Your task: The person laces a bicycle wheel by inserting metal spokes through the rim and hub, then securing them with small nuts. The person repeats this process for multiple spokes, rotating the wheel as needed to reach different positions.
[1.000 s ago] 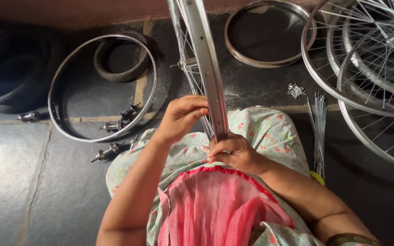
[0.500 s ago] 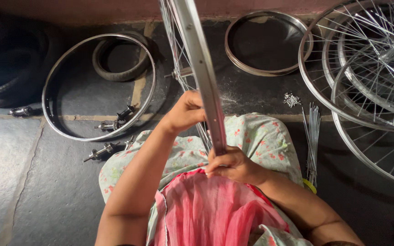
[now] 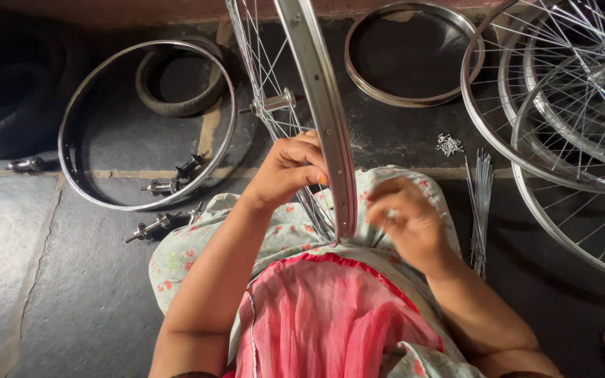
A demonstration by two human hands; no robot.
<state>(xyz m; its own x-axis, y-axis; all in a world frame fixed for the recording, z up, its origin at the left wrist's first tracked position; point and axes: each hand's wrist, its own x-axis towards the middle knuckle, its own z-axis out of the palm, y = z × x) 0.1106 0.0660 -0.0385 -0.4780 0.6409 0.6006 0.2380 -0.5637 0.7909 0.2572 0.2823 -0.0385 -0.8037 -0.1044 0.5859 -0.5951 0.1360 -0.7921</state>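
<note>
While the person sits on the dark stone floor (image 3: 50, 280) in a flowered garment with a pink cloth over the lap, a bicycle wheel rim (image 3: 320, 112) stands upright on edge between the knees, its lower end resting on the lap and its upper end running out of the top of the view. The left hand (image 3: 285, 168) is wrapped around the left side of the rim, fingers curled over its edge, among the spokes (image 3: 264, 77) that fan out from the hub (image 3: 274, 103). The right hand (image 3: 404, 220) sits just right of the rim's lower end, apart from it, fingertips drawn together as if pinching something small; what it holds cannot be told. To the left lies a bare metal rim (image 3: 145, 192) flat on the floor, with a small rubber tyre (image 3: 176, 105) overlapping its upper part and several loose hubs (image 3: 162, 187) at its lower edge. A second bare rim (image 3: 414, 94) lies beyond the upright wheel. On the right are stacked spoked wheels (image 3: 561, 126), a bundle of loose spokes (image 3: 481, 203) and a small heap of nipples (image 3: 448, 144). Dark tyres (image 3: 1, 105) fill the upper left corner
</note>
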